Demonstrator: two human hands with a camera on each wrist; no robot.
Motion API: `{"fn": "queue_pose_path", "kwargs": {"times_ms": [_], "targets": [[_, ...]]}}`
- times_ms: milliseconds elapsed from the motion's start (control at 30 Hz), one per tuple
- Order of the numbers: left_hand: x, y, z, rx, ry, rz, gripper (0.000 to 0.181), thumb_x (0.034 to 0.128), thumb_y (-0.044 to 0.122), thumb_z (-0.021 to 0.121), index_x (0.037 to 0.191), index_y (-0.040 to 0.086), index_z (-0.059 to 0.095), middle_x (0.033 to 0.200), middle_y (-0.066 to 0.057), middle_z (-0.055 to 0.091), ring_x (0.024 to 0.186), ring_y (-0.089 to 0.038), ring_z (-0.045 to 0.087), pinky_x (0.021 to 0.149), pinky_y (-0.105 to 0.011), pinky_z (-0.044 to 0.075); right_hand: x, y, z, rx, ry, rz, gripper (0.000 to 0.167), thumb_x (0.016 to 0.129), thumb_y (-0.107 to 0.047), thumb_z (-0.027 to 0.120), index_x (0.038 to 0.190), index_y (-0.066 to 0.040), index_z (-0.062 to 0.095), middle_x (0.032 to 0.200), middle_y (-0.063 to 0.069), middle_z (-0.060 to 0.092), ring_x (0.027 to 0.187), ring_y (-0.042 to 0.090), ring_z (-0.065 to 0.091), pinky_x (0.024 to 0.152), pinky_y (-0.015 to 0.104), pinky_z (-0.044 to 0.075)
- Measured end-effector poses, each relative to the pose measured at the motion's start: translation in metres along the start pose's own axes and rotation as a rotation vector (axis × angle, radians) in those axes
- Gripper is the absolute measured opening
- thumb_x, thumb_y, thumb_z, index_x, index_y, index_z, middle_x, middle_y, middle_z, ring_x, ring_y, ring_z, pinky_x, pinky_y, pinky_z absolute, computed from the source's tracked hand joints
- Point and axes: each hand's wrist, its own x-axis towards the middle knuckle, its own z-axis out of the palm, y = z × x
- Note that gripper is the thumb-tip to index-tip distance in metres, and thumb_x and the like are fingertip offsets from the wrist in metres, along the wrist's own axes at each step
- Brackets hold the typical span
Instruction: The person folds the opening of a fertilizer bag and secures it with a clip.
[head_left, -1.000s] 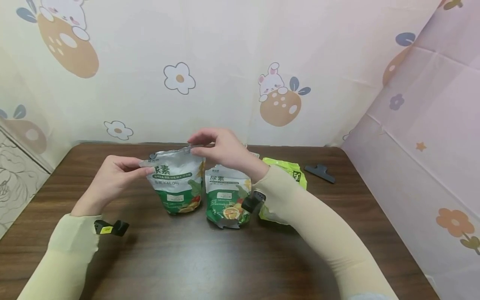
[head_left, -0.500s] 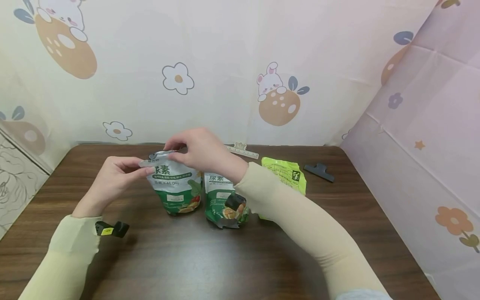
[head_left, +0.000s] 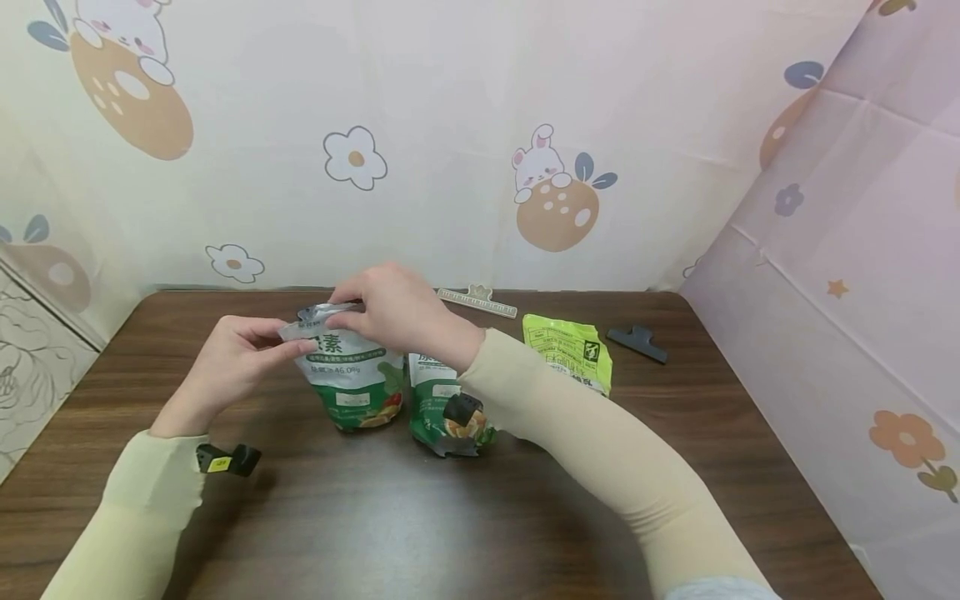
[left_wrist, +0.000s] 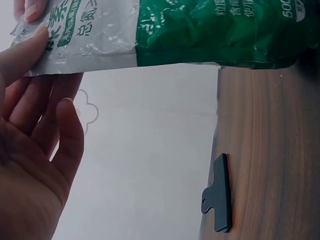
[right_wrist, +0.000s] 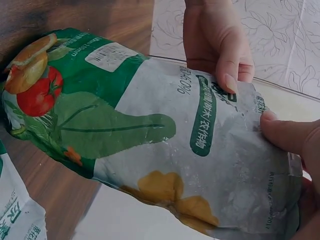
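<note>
Your left hand point(head_left: 232, 362) and your right hand point(head_left: 408, 308) both pinch the top of the white-and-green bag point(head_left: 352, 379). The left fingers grip its upper left corner, thumb in front and other fingers behind; the right fingers grip the top rim further right, thumb also on the front. The bag is upright, left of the middle of the table point(head_left: 420, 517) and towards its far edge.

On the bag you can read 素, with the character before it mostly under your left thumb, and "46.0%" below a green strip of small text. The left wrist view also shows "500" near the bottom. A tomato and a green leaf are printed on the front.

Just to the bag's right is a second white-and-green bag point(head_left: 431, 417), partly blocked by your right sleeve point(head_left: 585, 450) and the black wrist camera point(head_left: 461, 408). The sleeve also covers part of a yellow-green bag point(head_left: 570, 346), whose print is too small to read. A clear clip point(head_left: 480, 302) lies by the far edge, a dark clip point(head_left: 637, 343) near the far right corner. The left wrist view shows another dark clip point(left_wrist: 222, 192) near the table's edge.
</note>
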Motion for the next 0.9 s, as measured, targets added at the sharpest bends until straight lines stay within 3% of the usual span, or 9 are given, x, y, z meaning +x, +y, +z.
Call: {"fn": "queue_pose_path", "kwargs": {"times_ms": [233,433,633,767,900], "targets": [[0.0,0.002,0.0,0.015,-0.036,0.005,0.007,0.0877,0.014,0.078,0.086,0.007,0.078,0.075,-0.006,0.071,0.062,-0.02,0.058,0.056,-0.026,0.046,-0.003,0.004,0.001,0.036,0.016,0.021,0.022,0.094,-0.035,0.07,0.107,-0.019,0.078,0.098,-0.011,0.072,0.082,0.0,0.06,0.063,0.019,0.045],[0.0,0.0,0.0,-0.002,-0.035,0.019,0.008,0.0863,0.011,0.079,0.09,0.005,0.077,0.078,-0.004,0.072,0.066,-0.017,0.062,0.061,-0.024,0.05,-0.003,0.006,-0.003,0.067,-0.018,-0.004,0.022,0.096,-0.028,0.069,0.115,-0.018,0.075,0.106,-0.009,0.072,0.09,0.001,0.061,0.073,0.02,0.046],[-0.002,-0.003,0.0,-0.029,-0.009,0.007,0.021,0.0815,0.006,0.083,0.1,0.006,0.073,0.085,-0.002,0.072,0.074,-0.016,0.065,0.064,-0.024,0.051,-0.005,0.012,-0.007,0.132,-0.042,-0.037,0.024,0.097,-0.012,0.067,0.118,-0.018,0.073,0.112,-0.007,0.071,0.092,0.003,0.061,0.078,0.021,0.046],[-0.002,-0.005,0.002,-0.037,0.017,0.027,0.02,0.0804,0.003,0.083,0.097,0.006,0.072,0.085,-0.002,0.072,0.072,-0.015,0.065,0.064,-0.024,0.051,-0.006,0.014,-0.008,0.149,-0.04,-0.066,0.026,0.096,-0.006,0.065,0.115,-0.019,0.076,0.113,-0.006,0.072,0.092,0.003,0.061,0.076,0.021,0.046],[-0.002,-0.006,0.003,-0.055,0.043,0.053,0.021,0.0781,-0.001,0.083,0.092,0.006,0.069,0.075,-0.003,0.071,0.063,-0.013,0.059,0.055,-0.023,0.044,-0.005,0.014,-0.009,0.154,-0.048,-0.083,0.028,0.096,-0.002,0.063,0.11,-0.02,0.078,0.112,-0.007,0.072,0.094,0.003,0.061,0.077,0.021,0.045]]}}
